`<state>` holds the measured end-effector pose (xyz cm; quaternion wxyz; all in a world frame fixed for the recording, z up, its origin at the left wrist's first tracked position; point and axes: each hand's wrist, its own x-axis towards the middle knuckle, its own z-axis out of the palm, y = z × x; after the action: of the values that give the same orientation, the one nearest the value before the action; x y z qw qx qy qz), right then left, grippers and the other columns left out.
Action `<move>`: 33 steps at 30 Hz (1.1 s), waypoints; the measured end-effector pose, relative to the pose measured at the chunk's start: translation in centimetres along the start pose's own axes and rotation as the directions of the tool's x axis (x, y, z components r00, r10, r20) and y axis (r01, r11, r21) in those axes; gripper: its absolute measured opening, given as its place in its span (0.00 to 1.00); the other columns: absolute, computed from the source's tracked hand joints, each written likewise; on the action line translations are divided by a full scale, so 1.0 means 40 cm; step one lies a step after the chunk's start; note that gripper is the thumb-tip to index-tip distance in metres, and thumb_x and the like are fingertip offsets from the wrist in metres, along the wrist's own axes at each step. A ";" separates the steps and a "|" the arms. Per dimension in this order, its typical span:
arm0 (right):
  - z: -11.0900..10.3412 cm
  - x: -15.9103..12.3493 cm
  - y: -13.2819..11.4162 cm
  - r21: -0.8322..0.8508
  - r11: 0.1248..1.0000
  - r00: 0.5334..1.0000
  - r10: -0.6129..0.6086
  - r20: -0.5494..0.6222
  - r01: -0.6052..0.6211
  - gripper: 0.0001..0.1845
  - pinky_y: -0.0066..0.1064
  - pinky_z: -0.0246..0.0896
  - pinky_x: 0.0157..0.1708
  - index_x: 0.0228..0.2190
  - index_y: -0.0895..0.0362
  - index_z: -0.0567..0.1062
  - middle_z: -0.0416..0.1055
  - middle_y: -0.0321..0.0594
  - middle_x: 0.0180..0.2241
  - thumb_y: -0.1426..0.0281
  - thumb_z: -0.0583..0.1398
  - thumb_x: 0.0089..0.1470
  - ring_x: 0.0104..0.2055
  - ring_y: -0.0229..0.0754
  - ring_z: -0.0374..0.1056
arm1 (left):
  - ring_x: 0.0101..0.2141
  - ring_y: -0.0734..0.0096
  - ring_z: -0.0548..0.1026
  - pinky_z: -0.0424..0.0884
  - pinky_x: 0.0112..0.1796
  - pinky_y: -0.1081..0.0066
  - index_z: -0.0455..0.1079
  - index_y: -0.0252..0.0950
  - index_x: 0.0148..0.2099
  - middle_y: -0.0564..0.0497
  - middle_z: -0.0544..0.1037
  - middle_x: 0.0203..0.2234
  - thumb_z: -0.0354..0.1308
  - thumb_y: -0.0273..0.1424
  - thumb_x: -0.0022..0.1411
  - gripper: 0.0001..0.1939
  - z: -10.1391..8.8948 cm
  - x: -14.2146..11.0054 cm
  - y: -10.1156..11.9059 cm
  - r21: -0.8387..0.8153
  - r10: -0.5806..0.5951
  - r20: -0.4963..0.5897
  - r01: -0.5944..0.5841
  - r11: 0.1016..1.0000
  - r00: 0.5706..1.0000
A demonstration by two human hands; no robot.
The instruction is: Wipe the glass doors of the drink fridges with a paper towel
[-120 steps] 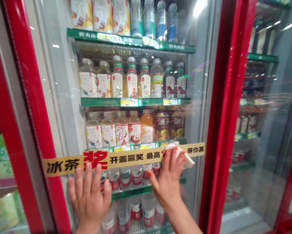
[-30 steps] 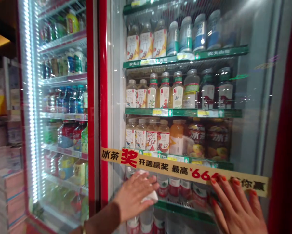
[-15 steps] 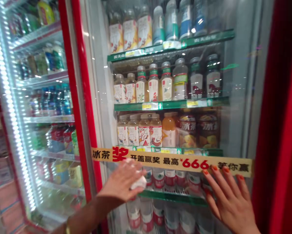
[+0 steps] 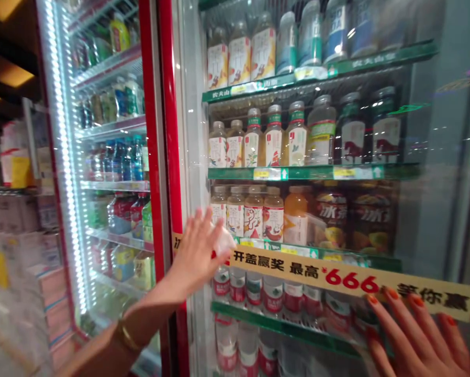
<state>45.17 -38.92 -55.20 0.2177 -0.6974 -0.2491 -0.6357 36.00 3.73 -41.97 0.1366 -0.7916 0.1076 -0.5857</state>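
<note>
Head view: left hand (image 4: 196,256), now raised over the left end of the yellow banner (image 4: 348,277), holds white cloth (image 4: 223,238) against the glass door (image 4: 427,157); right hand (image 4: 415,335) lies open, flat below the banner.

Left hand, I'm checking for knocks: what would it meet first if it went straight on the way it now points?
Probably the glass door of the drinks fridge: the left hand, with its white cloth, looks to be at or barely off the pane, though depth is hard to judge.

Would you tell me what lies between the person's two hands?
In the head view, the yellow banner printed with red 666 stretches across the glass between the left hand and right hand.
</note>
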 end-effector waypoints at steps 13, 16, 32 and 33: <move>-0.005 0.021 0.004 -0.037 0.989 0.990 -0.140 0.028 0.141 0.38 0.50 0.35 0.82 0.76 0.41 0.58 0.53 0.31 0.78 0.59 0.61 0.70 0.81 0.51 0.49 | 0.81 0.62 0.34 0.39 0.79 0.48 0.47 0.57 0.81 0.61 0.42 0.82 0.57 0.45 0.75 0.38 -0.001 0.006 0.042 -0.074 0.221 -0.022 -0.222 0.972 0.975; -0.008 0.025 -0.002 -0.034 0.991 0.992 -0.127 0.014 0.127 0.36 0.49 0.35 0.82 0.75 0.41 0.59 0.53 0.30 0.78 0.59 0.60 0.71 0.81 0.49 0.49 | 0.80 0.48 0.27 0.37 0.76 0.29 0.32 0.52 0.83 0.50 0.28 0.82 0.52 0.41 0.78 0.43 0.015 0.033 -0.005 -0.061 -0.232 -0.025 0.230 0.971 0.972; -0.015 -0.009 0.026 -0.132 0.986 0.993 -0.093 0.078 0.103 0.45 0.58 0.47 0.79 0.75 0.36 0.59 0.65 0.38 0.74 0.61 0.68 0.64 0.73 0.63 0.64 | 0.79 0.33 0.33 0.50 0.74 0.24 0.32 0.39 0.84 0.37 0.32 0.81 0.59 0.41 0.70 0.52 0.117 -0.353 0.237 0.069 -0.429 -0.006 0.428 0.901 0.903; -0.015 -0.009 0.023 -0.116 0.989 0.994 -0.081 0.073 0.089 0.44 0.59 0.47 0.79 0.75 0.36 0.59 0.64 0.37 0.74 0.61 0.67 0.65 0.74 0.63 0.64 | 0.79 0.37 0.33 0.52 0.74 0.27 0.35 0.41 0.84 0.40 0.34 0.82 0.59 0.44 0.70 0.52 0.120 -0.377 0.275 0.047 -0.363 0.003 0.362 0.931 0.932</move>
<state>45.25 -40.03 -55.50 0.1400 -0.7191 -0.2475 -0.6341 36.10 -1.21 -60.60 0.0449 -0.7980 -0.0547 -0.5985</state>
